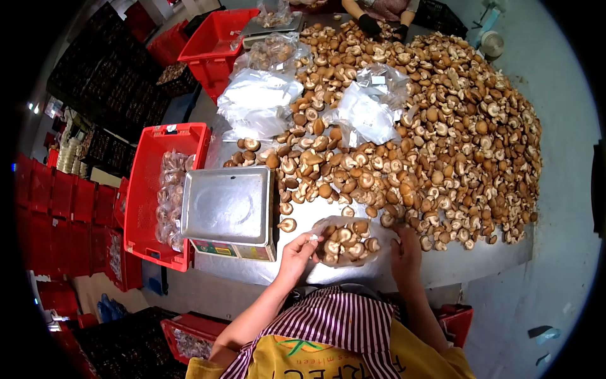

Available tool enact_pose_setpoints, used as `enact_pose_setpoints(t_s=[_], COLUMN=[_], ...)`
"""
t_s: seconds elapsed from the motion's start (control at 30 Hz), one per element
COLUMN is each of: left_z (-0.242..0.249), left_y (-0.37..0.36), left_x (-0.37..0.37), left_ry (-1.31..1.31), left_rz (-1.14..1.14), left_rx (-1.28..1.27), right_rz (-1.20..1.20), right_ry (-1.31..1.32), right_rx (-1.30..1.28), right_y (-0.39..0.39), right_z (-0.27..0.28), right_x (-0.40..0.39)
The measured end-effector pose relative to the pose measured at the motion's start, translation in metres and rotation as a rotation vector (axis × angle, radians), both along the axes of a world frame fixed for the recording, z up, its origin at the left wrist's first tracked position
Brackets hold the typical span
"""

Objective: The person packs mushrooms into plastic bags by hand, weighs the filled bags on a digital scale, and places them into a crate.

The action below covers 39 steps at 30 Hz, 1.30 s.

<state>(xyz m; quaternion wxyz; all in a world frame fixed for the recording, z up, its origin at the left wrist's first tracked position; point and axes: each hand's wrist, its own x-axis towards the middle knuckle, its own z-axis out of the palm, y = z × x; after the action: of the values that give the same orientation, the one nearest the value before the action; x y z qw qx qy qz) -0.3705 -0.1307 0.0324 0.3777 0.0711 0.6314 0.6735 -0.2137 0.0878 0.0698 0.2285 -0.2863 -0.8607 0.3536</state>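
A clear plastic bag (348, 256) of brown-capped mushrooms (344, 237) lies at the near edge of the metal table. My left hand (299, 254) is closed on the left side of this bag, and a small white piece shows at its fingertips. On the other side, my right hand (406, 254) is beside the bag and close to the loose mushrooms, its thumb and fingers apart; the fingers are partly in shadow. Left of the bag stands a scale (227, 205) with a bare metal pan.
A large mushroom pile (467, 139) covers the table's right side. Plastic bags (262, 104) lie behind the scale, with more bags (369, 114) on the mushrooms. A red crate (136, 208) holds filled bags. Across the table are a co-worker's dark-gloved hands (369, 25).
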Motion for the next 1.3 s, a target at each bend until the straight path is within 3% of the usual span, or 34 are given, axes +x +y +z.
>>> enact_pose_setpoints(t_s=[0.03, 0.07, 0.2, 0.3, 0.37, 0.4, 0.57, 0.77, 0.83, 1.03, 1.27, 1.3], left_z=[-0.001, -0.001, -0.007, -0.007, -0.006, -0.011, -0.009, -0.023, -0.023, -0.023, -0.021, -0.018], left_y=[-0.004, -0.004, -0.007, -0.008, -0.007, -0.008, -0.011, -0.006, -0.006, -0.004, -0.006, -0.005], left_x=[0.002, 0.003, -0.001, 0.000, 0.001, 0.001, -0.003, -0.001, -0.002, -0.001, 0.001, 0.000], left_ry=[-0.009, 0.005, -0.048, -0.061, -0.069, -0.056, -0.050, -0.068, -0.068, -0.104, -0.133, -0.139], left_rz=[-0.032, -0.007, -0.016, -0.035, -0.015, -0.035, -0.046, -0.052, -0.063, -0.015, -0.003, 0.000], left_rx=[-0.042, -0.013, 0.024, 0.046, 0.061, 0.065, 0.016, 0.036, 0.025, 0.061, 0.028, 0.025], right_rz=[0.030, 0.093, 0.367, 0.485, 0.460, 0.535, 0.562, 0.513, 0.540, 0.551, 0.495, 0.482], right_ry=[0.001, 0.092, 0.018, -0.126, -0.262, -0.361, -0.437, -0.458, -0.514, -0.207, -0.269, -0.257], right_rx=[0.127, 0.061, -0.071, -0.057, 0.196, 0.135, -0.013, 0.169, -0.182, 0.080, -0.003, -0.300], right_y=[-0.009, -0.018, -0.044, -0.052, -0.054, -0.049, -0.046, -0.051, -0.039, -0.059, -0.022, -0.011], right_z=[0.012, 0.016, -0.002, -0.032, -0.062, -0.086, -0.075, -0.074, -0.088, -0.090, -0.062, -0.068], right_x=[-0.006, -0.011, -0.038, -0.054, -0.060, -0.058, -0.060, -0.061, -0.059, -0.048, -0.042, -0.037])
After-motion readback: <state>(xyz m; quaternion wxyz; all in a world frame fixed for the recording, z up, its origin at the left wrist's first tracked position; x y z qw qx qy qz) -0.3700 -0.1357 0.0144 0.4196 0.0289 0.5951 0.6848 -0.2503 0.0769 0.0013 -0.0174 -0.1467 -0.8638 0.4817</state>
